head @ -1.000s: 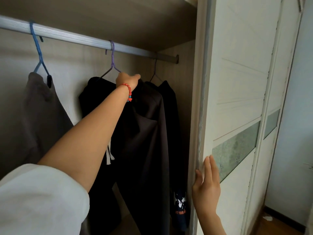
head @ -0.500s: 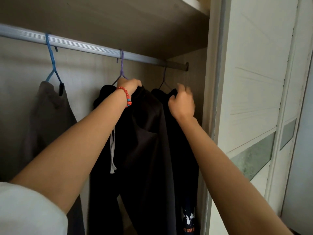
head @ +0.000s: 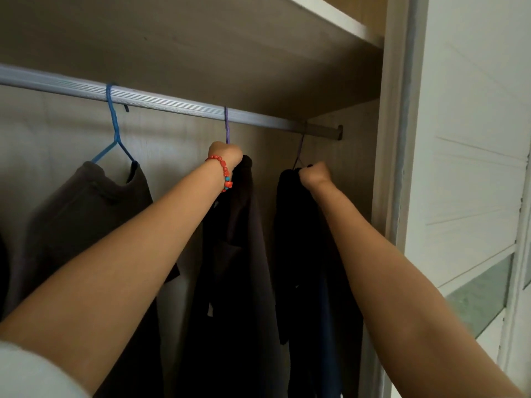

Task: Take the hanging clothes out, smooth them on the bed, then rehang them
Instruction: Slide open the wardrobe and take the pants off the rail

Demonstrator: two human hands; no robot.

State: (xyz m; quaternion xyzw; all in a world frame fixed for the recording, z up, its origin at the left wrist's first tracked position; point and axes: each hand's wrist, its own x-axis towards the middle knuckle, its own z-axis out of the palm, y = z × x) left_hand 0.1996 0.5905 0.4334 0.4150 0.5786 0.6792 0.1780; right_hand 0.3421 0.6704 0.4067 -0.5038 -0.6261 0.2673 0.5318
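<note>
Grey top [head: 83, 202]: hangs untouched on its blue hanger [head: 116, 130].
Left hand [head: 225, 153]: fisted on the middle dark garment [head: 238, 254], hook on the rail [head: 172, 100].
Right hand [head: 314, 175]: fisted on the right dark garment [head: 304, 254].
Progress: barely begun; nothing off yet.

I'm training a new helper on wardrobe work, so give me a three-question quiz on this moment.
1. True or false: the left hand grips at the purple hanger.
2. What colour hanger carries the grey garment? A) blue B) red C) white
3. Fill in: the right hand is closed at the top of the ___ garment, nearest the sliding door.

Key: 1 true; 2 A; 3 dark
</note>
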